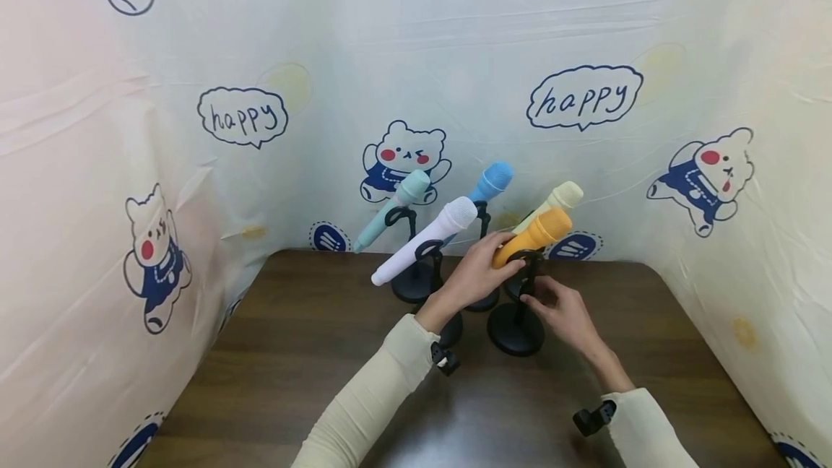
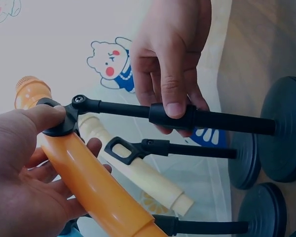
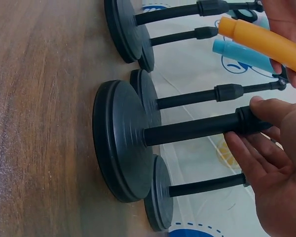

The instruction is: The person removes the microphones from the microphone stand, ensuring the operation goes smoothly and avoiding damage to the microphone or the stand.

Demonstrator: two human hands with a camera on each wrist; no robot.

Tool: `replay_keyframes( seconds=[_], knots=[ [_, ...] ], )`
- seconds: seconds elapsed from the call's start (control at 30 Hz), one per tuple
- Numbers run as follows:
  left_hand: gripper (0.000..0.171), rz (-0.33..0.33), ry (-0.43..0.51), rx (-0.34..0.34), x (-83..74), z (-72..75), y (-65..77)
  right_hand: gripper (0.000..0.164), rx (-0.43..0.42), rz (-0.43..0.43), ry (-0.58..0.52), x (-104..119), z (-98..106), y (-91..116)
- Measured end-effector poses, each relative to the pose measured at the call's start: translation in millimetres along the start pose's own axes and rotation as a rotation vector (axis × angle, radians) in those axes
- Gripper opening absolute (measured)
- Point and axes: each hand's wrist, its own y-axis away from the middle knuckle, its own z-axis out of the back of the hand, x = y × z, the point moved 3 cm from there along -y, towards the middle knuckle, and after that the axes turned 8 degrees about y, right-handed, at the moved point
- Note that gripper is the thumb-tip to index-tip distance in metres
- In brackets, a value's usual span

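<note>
My left hand [image 1: 477, 269] holds an orange microphone [image 1: 536, 235], its thumb pressing on the black clip [image 2: 59, 126] around the barrel and its fingers behind. That clip tops a black microphone stand [image 1: 520, 327] with a round base [image 3: 121, 143] on the table. My right hand [image 1: 567, 315] pinches the collar [image 2: 172, 116] partway up the stand's pole between thumb and fingers. Just behind, a cream-yellow microphone [image 1: 552, 202] leans in another clip. To the left, a white microphone [image 1: 425, 240], a blue microphone [image 1: 492, 180] and a mint-green microphone [image 1: 393, 209] tilt on their own stands.
The stands crowd together toward the back of the brown wooden table [image 1: 292, 352], with bases close beside one another. A printed cloth [image 1: 455, 35] hangs behind and along both sides. Small black wrist cameras [image 1: 594, 419] sit at both sleeve cuffs.
</note>
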Motion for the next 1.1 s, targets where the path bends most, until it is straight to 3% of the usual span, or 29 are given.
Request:
replay_keyframes(
  seconds=[0.67, 1.1],
  knots=[
    [0.051, -0.02, 0.015, -0.004, -10.7, 13.0, 16.5, 0.026, 0.021, 0.024, -0.039, 22.8, 4.0, 10.1],
    [0.051, -0.017, 0.048, -0.017, -14.3, 25.5, 43.5, 0.026, 0.01, 0.092, -0.065, 42.9, -2.2, 27.6]
  ],
)
